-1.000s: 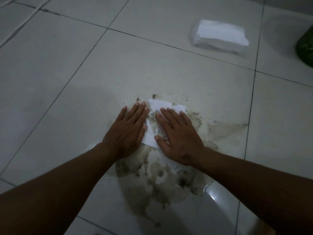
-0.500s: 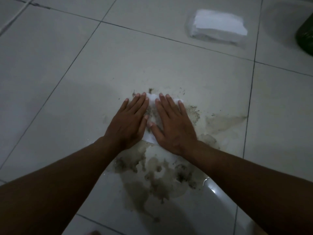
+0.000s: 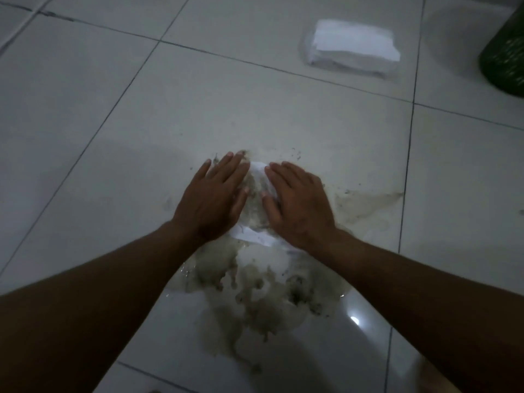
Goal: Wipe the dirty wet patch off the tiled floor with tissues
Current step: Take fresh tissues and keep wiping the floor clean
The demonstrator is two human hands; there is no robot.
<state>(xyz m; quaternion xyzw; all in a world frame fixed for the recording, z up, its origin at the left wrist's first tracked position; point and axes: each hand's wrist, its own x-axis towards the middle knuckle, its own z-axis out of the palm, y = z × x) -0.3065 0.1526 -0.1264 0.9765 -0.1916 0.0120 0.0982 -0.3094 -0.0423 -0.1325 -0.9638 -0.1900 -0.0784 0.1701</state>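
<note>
Most of the murky wet patch (image 3: 263, 296) remained; our left hand (image 3: 211, 198) and right hand (image 3: 300, 205) pressed flat, fingers straight, on one soiled white tissue (image 3: 256, 194); far white tissue stack (image 3: 354, 49) untouched.

This looks like an indoor room of a home, though which room cannot be told. The floor (image 3: 255, 114) is laid in large glossy pale tiles with thin dark grout lines, and a ceiling light glints off the wet glaze at 5 o'clock. At 1 o'clock a stack of white tissues (image 3: 354, 48) lies straight on the tiles. At 2 o'clock, cut by the picture's edge, stands a dark green container (image 3: 507, 58), perhaps a household bin. The light is dim.
</note>
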